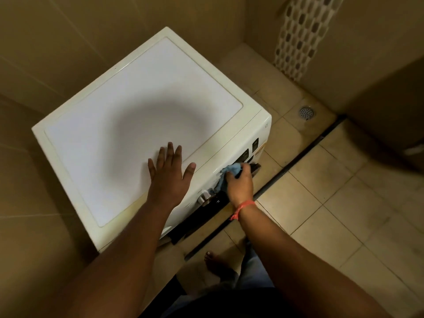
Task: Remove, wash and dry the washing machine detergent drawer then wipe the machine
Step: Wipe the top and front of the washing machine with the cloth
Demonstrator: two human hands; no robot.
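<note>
While the left hand [168,173] lies flat and open on the machine [128,125] lid, fingers spread and holding nothing, it looks to be there as a brace so the person can lean over the front edge. The right hand [239,183] is closed round a bunched blue cloth [226,174] and presses it against the control panel [236,166], just past the silver dial [205,197]; wadding the cloth likely gives a firm pad for rubbing round the buttons. A red thread [243,208] circles that wrist. The detergent drawer itself cannot be picked out: the panel is seen steeply from above, so whether it sits back in its slot or lies elsewhere is unclear. Judging by the wiping, the task seems to be in its last stage. A floor drain [306,112] sits well apart on the tiles.
</note>
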